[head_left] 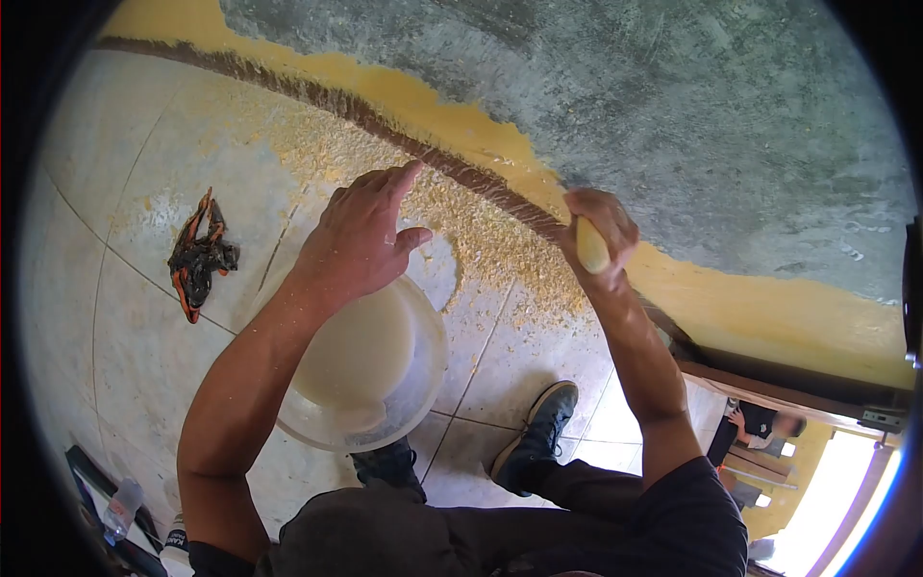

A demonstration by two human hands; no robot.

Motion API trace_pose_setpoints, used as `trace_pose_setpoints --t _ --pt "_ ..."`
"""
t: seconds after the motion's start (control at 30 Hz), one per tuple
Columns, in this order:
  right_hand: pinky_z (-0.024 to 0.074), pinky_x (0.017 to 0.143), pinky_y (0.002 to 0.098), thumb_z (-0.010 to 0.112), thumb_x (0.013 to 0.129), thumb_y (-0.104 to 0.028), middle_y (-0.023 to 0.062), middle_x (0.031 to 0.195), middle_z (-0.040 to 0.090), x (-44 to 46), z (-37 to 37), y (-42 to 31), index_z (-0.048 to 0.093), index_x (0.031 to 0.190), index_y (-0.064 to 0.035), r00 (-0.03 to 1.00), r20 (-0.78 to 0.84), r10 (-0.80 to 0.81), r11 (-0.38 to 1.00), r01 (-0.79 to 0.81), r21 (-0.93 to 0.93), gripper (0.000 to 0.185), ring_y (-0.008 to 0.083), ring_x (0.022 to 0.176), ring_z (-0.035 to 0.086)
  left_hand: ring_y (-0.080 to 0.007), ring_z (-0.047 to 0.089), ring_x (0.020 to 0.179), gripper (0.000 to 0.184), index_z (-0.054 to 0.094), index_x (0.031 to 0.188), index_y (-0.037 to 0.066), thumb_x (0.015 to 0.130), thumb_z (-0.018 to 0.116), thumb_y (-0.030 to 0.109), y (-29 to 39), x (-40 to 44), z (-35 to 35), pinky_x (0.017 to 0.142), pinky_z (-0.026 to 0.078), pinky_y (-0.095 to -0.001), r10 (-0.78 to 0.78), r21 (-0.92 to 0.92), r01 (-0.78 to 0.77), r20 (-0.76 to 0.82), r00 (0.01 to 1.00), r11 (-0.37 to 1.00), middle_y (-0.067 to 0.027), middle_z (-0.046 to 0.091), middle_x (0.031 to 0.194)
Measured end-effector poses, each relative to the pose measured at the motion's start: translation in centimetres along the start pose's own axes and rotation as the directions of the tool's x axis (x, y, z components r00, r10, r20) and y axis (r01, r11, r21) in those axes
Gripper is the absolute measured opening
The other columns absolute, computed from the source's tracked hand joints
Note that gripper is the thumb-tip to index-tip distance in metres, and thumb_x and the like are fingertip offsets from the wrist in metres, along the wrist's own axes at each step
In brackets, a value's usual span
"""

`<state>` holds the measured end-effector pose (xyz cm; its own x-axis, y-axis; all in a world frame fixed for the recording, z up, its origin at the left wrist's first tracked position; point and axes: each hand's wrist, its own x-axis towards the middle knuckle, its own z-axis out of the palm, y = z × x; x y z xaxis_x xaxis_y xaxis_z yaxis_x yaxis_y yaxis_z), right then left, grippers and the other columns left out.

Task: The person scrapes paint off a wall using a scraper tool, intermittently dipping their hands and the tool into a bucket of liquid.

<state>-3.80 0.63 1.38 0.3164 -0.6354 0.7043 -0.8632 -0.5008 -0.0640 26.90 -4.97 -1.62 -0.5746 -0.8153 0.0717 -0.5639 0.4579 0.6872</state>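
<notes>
My right hand [604, 236] is wrapped round the thick, pale yellow handle [592, 246] of a tool at the lower part of the wall. The working end of that tool is hidden by my fingers. Around my hand the wall shows yellow paint [471, 130] below and a bare grey patch [731, 125] above. My left hand [361, 231] hangs open, fingers stretched toward the wall, holding nothing. Beneath it stands a translucent bucket [437, 337] with cloudy, whitish liquid inside; my forearm covers part of its rim.
Yellowish flakes [500, 250] lie along the wall's brown base strip [461, 173]. A crumpled black-and-orange item [202, 260] is on the tiled floor [106, 317]. A plastic bottle [122, 508] lies at lower left. Through the doorway at right, another person [760, 420] is visible.
</notes>
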Motion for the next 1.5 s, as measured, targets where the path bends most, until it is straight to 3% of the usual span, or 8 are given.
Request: trace_pose_setpoints --t 0.57,0.63,0.9,1.03,1.13,1.23,1.43,1.5 --pt "0.0594 0.067 0.0414 0.068 0.075 -0.002 0.0136 0.091 0.072 -0.8 0.8 -0.3 0.068 0.091 -0.0027 0.991 -0.137 -0.009 0.998 0.018 0.068 0.016 0.0295 0.081 0.072 -0.0401 0.048 0.133 0.071 0.039 0.150 0.006 0.091 0.072 0.024 0.3 0.0 -0.3 0.111 0.039 -0.0478 -0.031 0.001 0.031 0.015 0.999 1.000 -0.0213 0.052 0.145" --pt "0.0588 0.063 0.0381 0.064 0.069 0.015 0.0156 0.088 0.071 -2.3 1.9 1.6 0.064 0.093 -0.0004 0.993 -0.115 -0.001 0.964 0.031 0.265 0.029 0.0303 0.078 0.072 -0.0400 0.048 0.133 0.071 0.039 0.151 0.006 0.090 0.073 0.024 0.2 -0.1 0.0 0.111 0.039 -0.0479 -0.005 0.002 0.005 0.010 1.000 1.000 -0.0212 0.052 0.145" --pt "0.0594 0.063 0.0398 0.064 0.076 -0.002 0.0160 0.086 0.072 -1.8 0.8 -0.8 0.068 0.084 -0.0007 0.978 -0.173 0.120 0.993 -0.121 0.005 0.009 0.0292 0.077 0.072 -0.0391 0.047 0.135 0.072 0.039 0.151 0.007 0.090 0.073 0.025 0.6 0.2 -0.6 0.112 0.038 -0.0480 -0.034 0.006 0.034 0.051 0.998 0.999 -0.0204 0.051 0.146" --pt "0.0568 0.071 0.0375 0.062 0.065 0.015 0.0154 0.088 0.071 -2.5 1.3 -0.4 0.066 0.093 -0.0002 0.987 0.042 0.157 0.984 -0.160 0.072 0.033 0.0301 0.081 0.071 -0.0388 0.047 0.135 0.071 0.040 0.151 0.007 0.091 0.072 0.027 1.0 0.3 -0.6 0.113 0.037 -0.0478 -0.041 0.003 0.041 0.049 0.998 0.999 -0.0200 0.051 0.146" --pt "0.0560 0.071 0.0388 0.061 0.065 0.015 0.0161 0.087 0.070 -2.0 1.3 -1.5 0.065 0.091 0.0001 0.977 -0.174 0.124 0.992 -0.124 0.011 0.031 0.0300 0.081 0.071 -0.0388 0.047 0.135 0.071 0.040 0.151 0.007 0.091 0.072 0.027 0.7 0.1 -0.8 0.113 0.037 -0.0475 -0.062 0.010 0.062 0.052 0.997 0.998 -0.0199 0.051 0.146" --pt "0.0559 0.067 0.0371 0.062 0.069 0.014 0.0149 0.085 0.069 -2.5 2.6 0.1 0.064 0.087 -0.0007 0.968 0.077 0.238 0.954 -0.248 0.170 0.023 0.0285 0.079 0.071 -0.0388 0.047 0.135 0.071 0.040 0.151 0.006 0.090 0.072 0.026 0.5 0.2 -0.3 0.112 0.037 -0.0474 -0.006 0.025 0.005 0.037 0.999 1.000 -0.0201 0.051 0.146" --pt "0.0555 0.063 0.0349 0.068 0.074 -0.001 0.0120 0.090 0.071 -0.4 1.9 -0.7 0.066 0.085 -0.0048 0.975 -0.208 0.074 0.996 -0.061 0.066 0.012 0.0267 0.079 0.071 -0.0394 0.046 0.136 0.072 0.039 0.150 0.005 0.090 0.073 0.025 0.2 0.0 0.0 0.113 0.036 -0.0492 -0.011 0.020 0.010 0.051 0.999 1.000 -0.0207 0.051 0.146" --pt "0.0566 0.063 0.0312 0.062 0.071 0.018 0.0131 0.085 0.072 0.0 1.6 -0.4 0.066 0.082 -0.0042 0.999 -0.036 0.006 0.999 -0.005 0.033 0.025 0.0270 0.075 0.072 -0.0398 0.045 0.138 0.073 0.038 0.151 0.005 0.090 0.073 0.026 0.6 0.5 -0.4 0.113 0.035 -0.0503 -0.006 0.018 0.006 0.048 0.999 1.000 -0.0210 0.049 0.148"
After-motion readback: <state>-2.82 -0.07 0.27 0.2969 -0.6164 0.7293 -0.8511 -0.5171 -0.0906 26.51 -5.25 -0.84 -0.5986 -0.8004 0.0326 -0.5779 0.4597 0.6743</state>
